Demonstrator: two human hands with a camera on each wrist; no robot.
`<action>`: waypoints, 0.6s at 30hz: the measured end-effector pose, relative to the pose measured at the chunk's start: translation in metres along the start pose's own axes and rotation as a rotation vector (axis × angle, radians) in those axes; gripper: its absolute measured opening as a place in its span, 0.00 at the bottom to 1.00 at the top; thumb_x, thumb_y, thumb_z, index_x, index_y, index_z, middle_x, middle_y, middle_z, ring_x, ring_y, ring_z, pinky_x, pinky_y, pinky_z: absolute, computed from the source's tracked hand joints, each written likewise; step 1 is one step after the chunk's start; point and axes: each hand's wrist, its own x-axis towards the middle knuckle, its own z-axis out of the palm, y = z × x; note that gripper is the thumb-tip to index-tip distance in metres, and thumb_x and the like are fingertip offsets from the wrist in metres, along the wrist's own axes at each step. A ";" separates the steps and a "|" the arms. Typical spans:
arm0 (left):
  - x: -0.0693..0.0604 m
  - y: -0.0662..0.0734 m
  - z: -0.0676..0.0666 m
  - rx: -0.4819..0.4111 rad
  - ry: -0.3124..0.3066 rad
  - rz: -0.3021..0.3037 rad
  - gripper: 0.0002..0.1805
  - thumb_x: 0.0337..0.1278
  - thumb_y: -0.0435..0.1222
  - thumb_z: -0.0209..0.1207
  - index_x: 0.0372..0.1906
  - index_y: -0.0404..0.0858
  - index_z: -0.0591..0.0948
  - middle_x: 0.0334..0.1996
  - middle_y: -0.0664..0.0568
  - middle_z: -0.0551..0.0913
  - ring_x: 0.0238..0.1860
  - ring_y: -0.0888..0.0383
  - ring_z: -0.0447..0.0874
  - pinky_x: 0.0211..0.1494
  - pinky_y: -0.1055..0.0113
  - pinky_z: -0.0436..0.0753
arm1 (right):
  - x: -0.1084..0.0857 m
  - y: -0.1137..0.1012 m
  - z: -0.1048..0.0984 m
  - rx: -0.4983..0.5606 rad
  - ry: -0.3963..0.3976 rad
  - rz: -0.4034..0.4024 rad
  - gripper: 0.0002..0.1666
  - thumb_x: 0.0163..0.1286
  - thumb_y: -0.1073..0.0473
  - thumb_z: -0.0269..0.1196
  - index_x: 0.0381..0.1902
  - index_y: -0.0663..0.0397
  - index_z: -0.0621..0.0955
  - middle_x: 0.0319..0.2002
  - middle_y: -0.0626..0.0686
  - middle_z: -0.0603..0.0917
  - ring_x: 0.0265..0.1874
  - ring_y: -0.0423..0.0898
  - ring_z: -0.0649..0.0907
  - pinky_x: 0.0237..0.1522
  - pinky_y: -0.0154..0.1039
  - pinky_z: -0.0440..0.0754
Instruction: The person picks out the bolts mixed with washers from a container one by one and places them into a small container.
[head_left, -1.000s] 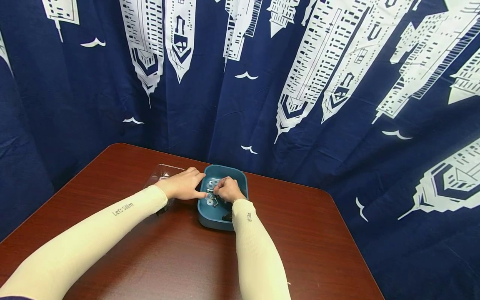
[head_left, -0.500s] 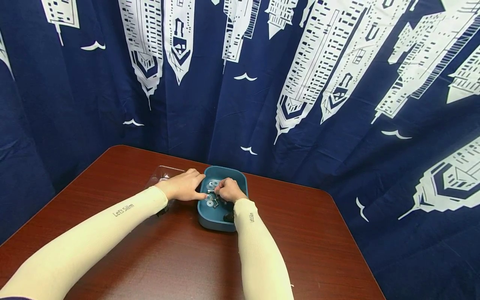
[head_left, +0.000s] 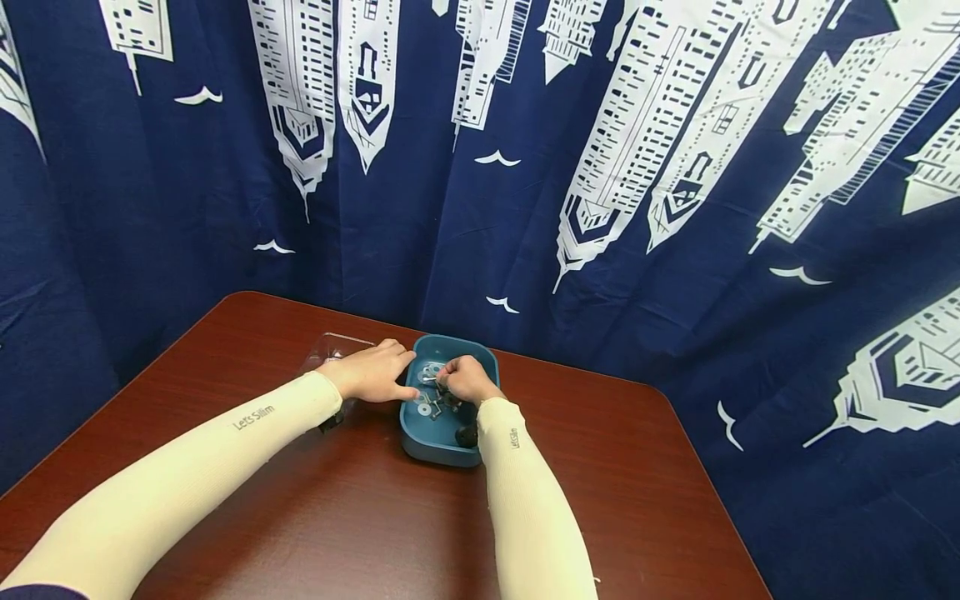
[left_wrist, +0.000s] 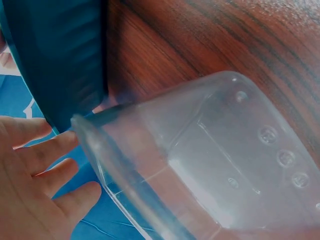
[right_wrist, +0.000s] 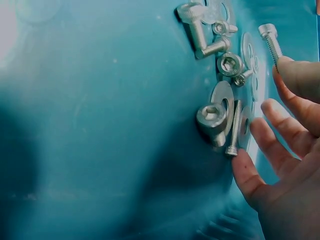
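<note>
A blue plastic bin (head_left: 442,455) stands on the table with loose metal hardware inside. My right hand (head_left: 467,380) reaches into it and pinches a socket head bolt (right_wrist: 270,41) by its threaded end between thumb and forefinger, the head pointing up and away. Below its other fingers lie several more bolts (right_wrist: 211,117) and flat washers (right_wrist: 223,95). My left hand (head_left: 375,372) is at the bin's left rim, fingers spread and fairly straight, thumb over the edge. In the left wrist view, those fingers (left_wrist: 60,172) extend beside the bin wall and a clear container.
Left of the bin, partly behind the left hand, is the clear plastic container (left_wrist: 215,165). A black object (head_left: 467,436) sits in the bin's near right corner. The brown table (head_left: 360,517) reaches back to a dark blue printed curtain (head_left: 420,250).
My right hand has shifted slightly to the right within the bin, showing more of the black object. My left hand stays at the rim. The whole head view has drifted a little.
</note>
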 end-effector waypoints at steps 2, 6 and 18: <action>0.000 0.001 -0.001 0.007 -0.003 0.002 0.45 0.63 0.59 0.59 0.72 0.30 0.68 0.68 0.38 0.73 0.72 0.43 0.64 0.74 0.49 0.67 | 0.000 0.001 -0.002 -0.003 -0.004 -0.007 0.09 0.71 0.62 0.62 0.38 0.61 0.88 0.35 0.51 0.83 0.32 0.43 0.78 0.33 0.34 0.76; 0.000 0.002 -0.003 0.009 0.002 0.011 0.44 0.63 0.58 0.59 0.72 0.29 0.68 0.68 0.38 0.73 0.72 0.43 0.65 0.74 0.49 0.67 | 0.001 0.004 -0.005 -0.011 -0.011 -0.023 0.10 0.71 0.62 0.62 0.38 0.61 0.88 0.36 0.51 0.85 0.33 0.43 0.78 0.35 0.35 0.78; 0.002 0.001 -0.002 0.037 0.048 0.007 0.37 0.64 0.57 0.59 0.68 0.35 0.76 0.65 0.42 0.76 0.68 0.46 0.68 0.68 0.48 0.74 | -0.002 -0.003 -0.017 -0.049 -0.031 -0.092 0.12 0.73 0.61 0.60 0.38 0.63 0.88 0.34 0.51 0.85 0.34 0.45 0.79 0.41 0.39 0.79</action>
